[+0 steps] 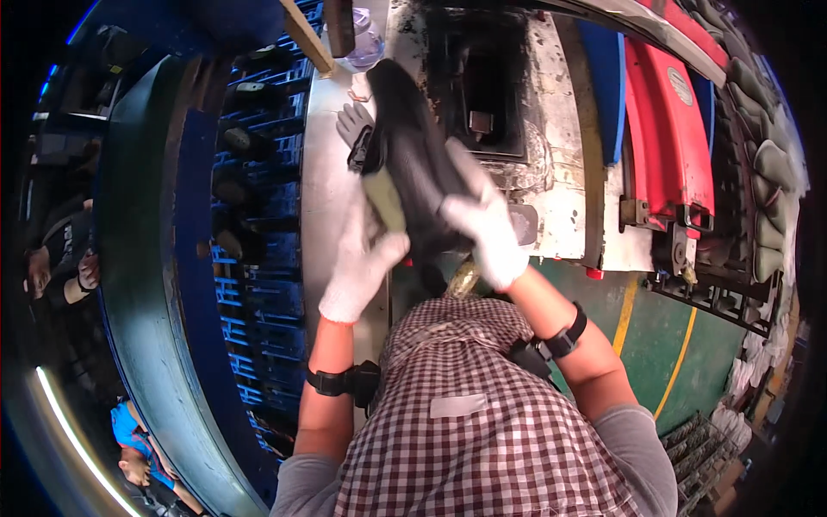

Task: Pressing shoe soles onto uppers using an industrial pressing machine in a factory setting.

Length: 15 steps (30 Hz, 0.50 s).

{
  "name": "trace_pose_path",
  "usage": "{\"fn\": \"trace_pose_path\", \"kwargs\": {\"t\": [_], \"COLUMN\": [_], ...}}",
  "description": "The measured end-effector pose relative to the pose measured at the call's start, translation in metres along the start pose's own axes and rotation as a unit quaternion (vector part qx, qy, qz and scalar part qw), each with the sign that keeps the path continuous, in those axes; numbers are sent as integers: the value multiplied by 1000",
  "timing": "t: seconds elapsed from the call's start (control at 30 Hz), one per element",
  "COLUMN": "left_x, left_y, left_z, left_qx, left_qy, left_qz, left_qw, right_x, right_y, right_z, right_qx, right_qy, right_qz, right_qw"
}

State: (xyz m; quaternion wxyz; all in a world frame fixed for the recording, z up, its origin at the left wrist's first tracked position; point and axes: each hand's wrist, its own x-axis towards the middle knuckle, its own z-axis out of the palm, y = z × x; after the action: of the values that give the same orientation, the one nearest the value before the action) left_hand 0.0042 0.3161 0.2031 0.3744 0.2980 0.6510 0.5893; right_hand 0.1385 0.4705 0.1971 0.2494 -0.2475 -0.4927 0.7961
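At the far left rim, other people (65, 258) show only in part, dim and bent by the lens. Next comes a curved blue conveyor (258, 258) with dark shoes on its racks, too shadowed to tell apart. The left hand (362, 263), in a white cotton glove, is curled around the pale insole end (385, 200) of a black shoe upper (413, 164), held in front of the chest. The right hand (487, 233), gloved alike, closes over the upper's lower right side; its fingertips are hidden behind the material. A loose grey glove (351, 122) lies on the metal bench (323, 181). Further right stand a scorched white machine (551, 164) and red panels (668, 129).
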Motion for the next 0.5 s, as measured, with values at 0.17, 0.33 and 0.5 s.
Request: {"fn": "trace_pose_path", "kwargs": {"t": [0.17, 0.33, 0.5], "left_x": [27, 34, 42], "left_y": [38, 74, 88], "left_z": [-2, -7, -7], "left_qx": [10, 3, 8], "left_qy": [80, 130, 130], "left_qz": [127, 189, 221], "left_qw": [989, 973, 967], "right_x": [73, 131, 136], "right_y": [-8, -17, -1], "right_z": [-52, -75, -64], "right_qx": [-364, -589, -710], "right_qy": [173, 274, 246], "right_qz": [-189, -164, -93], "right_qw": [895, 743, 653]}}
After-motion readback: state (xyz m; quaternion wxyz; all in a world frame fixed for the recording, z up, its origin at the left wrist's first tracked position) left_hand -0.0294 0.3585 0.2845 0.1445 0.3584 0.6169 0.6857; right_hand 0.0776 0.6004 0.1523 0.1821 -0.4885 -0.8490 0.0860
